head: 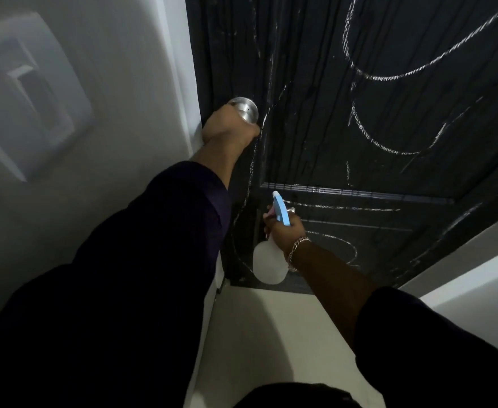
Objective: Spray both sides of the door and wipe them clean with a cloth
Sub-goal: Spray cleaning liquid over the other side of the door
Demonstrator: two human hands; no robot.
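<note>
Gripping the round metal knob (244, 109) with the left hand (227, 128), right hand (286, 231) clasped around the spray bottle (271, 260).

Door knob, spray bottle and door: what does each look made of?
Door knob: likely brushed metal, silvery with a soft sheen. Spray bottle: translucent whitish plastic body, light blue plastic trigger head. Door: dark, matte, with fine vertical grain and a raised moulding; probably painted wood, though the dim light leaves it open. White looping marks cross it.
</note>
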